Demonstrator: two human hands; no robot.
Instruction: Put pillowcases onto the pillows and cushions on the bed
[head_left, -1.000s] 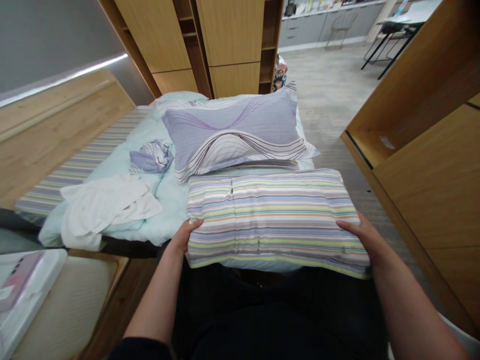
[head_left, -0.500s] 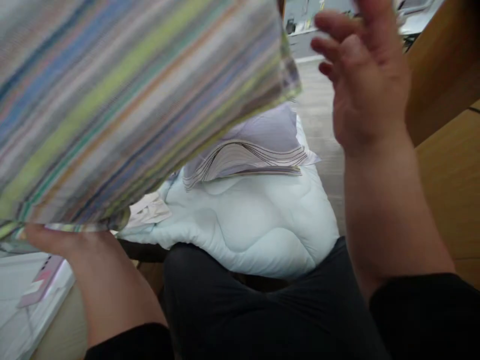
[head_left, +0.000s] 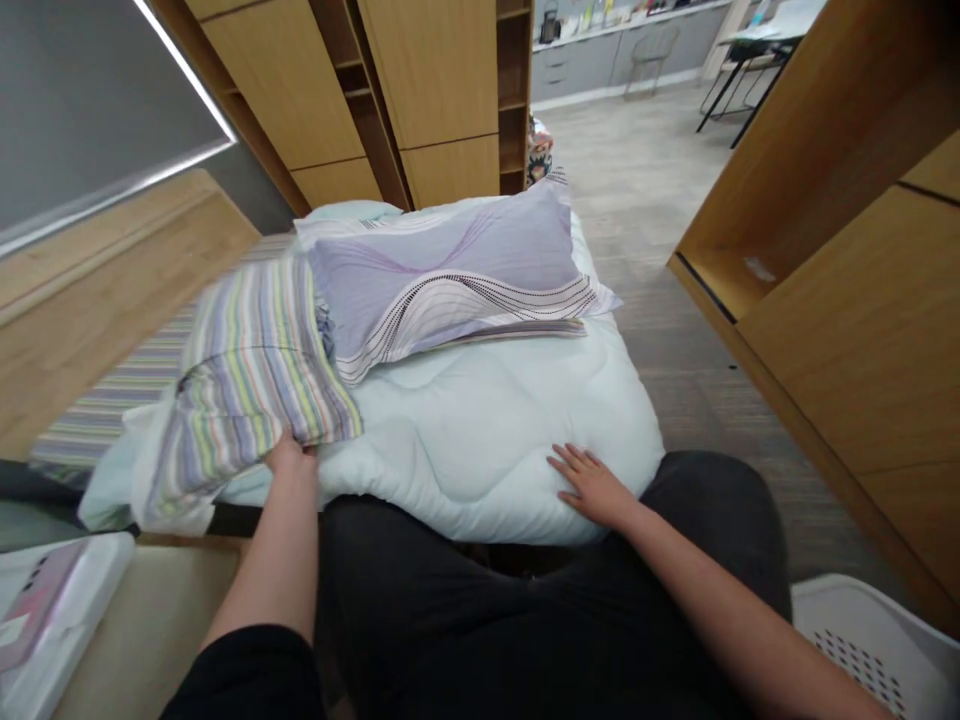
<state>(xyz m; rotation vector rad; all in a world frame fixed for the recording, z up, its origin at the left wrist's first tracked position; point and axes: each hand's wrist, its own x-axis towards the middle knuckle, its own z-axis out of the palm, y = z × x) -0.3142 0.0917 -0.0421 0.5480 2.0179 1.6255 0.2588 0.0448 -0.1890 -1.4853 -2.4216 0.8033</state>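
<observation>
My left hand (head_left: 291,455) has its fingers tucked at the near edge of a folded striped cloth (head_left: 251,365), which lies at the left end of the pale quilt. The fingertips are partly hidden by the cloth's edge. My right hand (head_left: 596,485) rests flat on the puffy pale quilt (head_left: 480,430), fingers spread, holding nothing. Just beyond, a lavender pillow (head_left: 450,245) with wavy dotted lines lies across the quilt. Some white cloth (head_left: 180,515) shows beneath the striped one.
Wooden cabinets (head_left: 442,80) stand behind the bed, and another wooden unit (head_left: 847,340) rises at the right. A white perforated basket (head_left: 874,640) sits at lower right. At lower left is a white package (head_left: 82,600). A striped sheet (head_left: 120,395) lies at far left.
The striped cloth, raised close to the camera before, now lies down on the left of the quilt. My right hand has dropped from the air onto the quilt. The view has widened.
</observation>
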